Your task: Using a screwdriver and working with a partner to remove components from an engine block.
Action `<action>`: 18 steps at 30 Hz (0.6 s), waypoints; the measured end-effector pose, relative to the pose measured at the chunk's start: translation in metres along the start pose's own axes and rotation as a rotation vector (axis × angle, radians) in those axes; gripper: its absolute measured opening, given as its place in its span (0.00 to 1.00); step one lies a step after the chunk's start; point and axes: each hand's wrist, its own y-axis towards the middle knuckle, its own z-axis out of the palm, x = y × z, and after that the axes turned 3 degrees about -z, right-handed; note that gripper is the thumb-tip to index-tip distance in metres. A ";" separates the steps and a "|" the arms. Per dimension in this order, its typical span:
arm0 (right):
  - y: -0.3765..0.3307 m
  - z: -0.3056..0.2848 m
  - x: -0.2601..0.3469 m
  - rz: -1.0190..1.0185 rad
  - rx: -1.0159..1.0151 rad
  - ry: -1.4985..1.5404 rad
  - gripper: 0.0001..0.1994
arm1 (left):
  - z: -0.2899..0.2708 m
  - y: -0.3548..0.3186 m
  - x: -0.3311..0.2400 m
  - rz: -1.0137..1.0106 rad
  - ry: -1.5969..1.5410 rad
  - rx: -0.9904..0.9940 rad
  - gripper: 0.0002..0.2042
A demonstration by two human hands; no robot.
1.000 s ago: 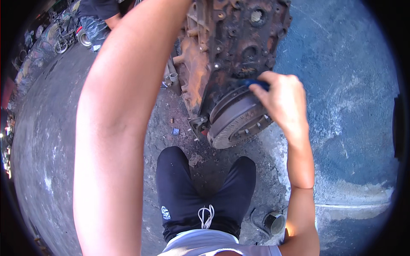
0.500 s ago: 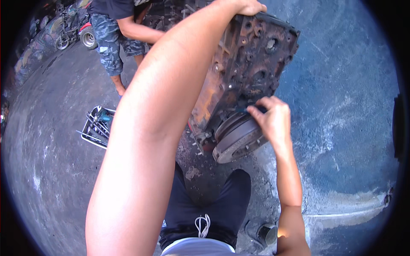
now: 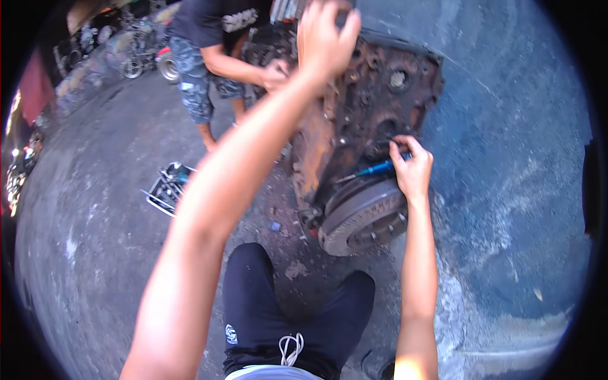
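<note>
Rust covers the engine block (image 3: 373, 120) standing on the ground before us, where our left hand (image 3: 323, 38) grips its top edge and our right hand (image 3: 411, 168) closes around a blue-handled screwdriver (image 3: 373, 170) just above the round flywheel (image 3: 364, 218), another person (image 3: 218, 57) nearby.

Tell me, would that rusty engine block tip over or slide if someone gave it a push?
The rusty engine block looks like solid cast metal, so it is probably very heavy and would hardly slide on the rough ground. It appears to stand on end on its round flywheel, so a hard shove might tip it; the left hand on its top seems to steady it.
</note>
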 end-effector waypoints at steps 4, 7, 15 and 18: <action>-0.007 -0.011 -0.004 0.021 0.015 0.009 0.06 | -0.054 -0.182 -0.012 -0.150 0.038 0.118 0.18; -0.005 -0.005 0.008 0.041 0.030 0.079 0.06 | -0.096 -0.299 -0.005 -0.487 0.119 0.188 0.19; -0.001 -0.010 0.001 0.079 0.069 0.048 0.05 | -0.118 -0.416 0.022 -1.013 0.185 0.189 0.18; 0.000 -0.010 0.001 0.088 0.072 0.028 0.06 | -0.107 -0.435 0.041 -1.109 0.150 0.163 0.20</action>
